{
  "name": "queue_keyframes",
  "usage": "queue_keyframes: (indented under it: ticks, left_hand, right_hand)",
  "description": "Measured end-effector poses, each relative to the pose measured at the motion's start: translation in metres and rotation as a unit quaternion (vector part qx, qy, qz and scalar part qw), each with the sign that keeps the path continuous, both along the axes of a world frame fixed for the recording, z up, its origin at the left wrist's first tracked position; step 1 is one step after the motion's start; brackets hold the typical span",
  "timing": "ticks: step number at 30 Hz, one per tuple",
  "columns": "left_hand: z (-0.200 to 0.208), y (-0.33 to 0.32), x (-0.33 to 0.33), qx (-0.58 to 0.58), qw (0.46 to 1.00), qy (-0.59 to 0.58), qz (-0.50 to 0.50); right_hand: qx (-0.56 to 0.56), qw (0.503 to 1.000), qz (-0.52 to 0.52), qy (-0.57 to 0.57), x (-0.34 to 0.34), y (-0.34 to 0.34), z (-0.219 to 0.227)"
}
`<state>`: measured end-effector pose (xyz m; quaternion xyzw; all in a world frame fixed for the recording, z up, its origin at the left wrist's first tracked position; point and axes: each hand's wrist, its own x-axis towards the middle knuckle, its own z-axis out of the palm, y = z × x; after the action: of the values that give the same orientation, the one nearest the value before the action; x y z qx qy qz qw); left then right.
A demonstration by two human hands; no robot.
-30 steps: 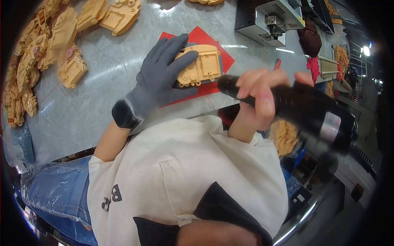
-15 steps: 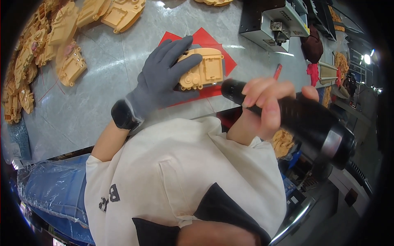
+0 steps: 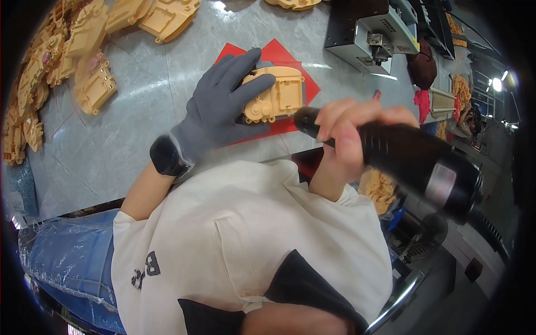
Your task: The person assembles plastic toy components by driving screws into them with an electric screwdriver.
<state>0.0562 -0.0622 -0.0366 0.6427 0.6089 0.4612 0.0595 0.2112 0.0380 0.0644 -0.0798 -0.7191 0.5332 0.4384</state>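
While red sheets [image 3: 311,87] beneath housing [image 3: 288,92], machine [image 3: 363,36] beyond

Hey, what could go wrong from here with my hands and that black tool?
If the black tool in your right hand slips, its nose might catch your gloved left hand, which holds the yellow casing close by. A skid could also mark the casing, since the nose sits near its lower right corner. And with only the left hand steadying it, the casing might shift over the red sheet underneath.
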Motion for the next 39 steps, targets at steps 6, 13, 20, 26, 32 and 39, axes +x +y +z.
queue_keyframes:
  ticks: [6,13,20,26,32,39]
  left_hand:
    - [0.003,0.002,0.0,-0.041,0.999,-0.009,-0.003]
    - [0.009,0.0,0.01,-0.088,0.996,-0.015,0.011]
    - [0.009,0.0,0.005,-0.079,0.997,0.01,0.002]
    - [0.008,0.001,0.0,-0.09,0.996,-0.004,-0.017]
    - [0.007,-0.002,0.001,-0.049,0.999,0.0,0.02]
    - [0.0,-0.007,-0.001,-0.041,0.999,0.012,0.021]
  right_hand:
    - [0.003,0.998,0.003,0.067,0.004,0.011,-0.015]
    - [-0.052,0.946,-0.196,0.255,0.037,0.103,0.033]
    - [0.051,0.949,-0.292,0.108,0.008,0.184,0.01]
    - [-0.063,0.98,-0.125,0.14,0.019,0.097,0.018]
    - [0.051,0.986,0.044,0.151,-0.009,0.028,0.026]
    - [0.007,0.993,-0.105,0.057,-0.037,0.026,0.02]
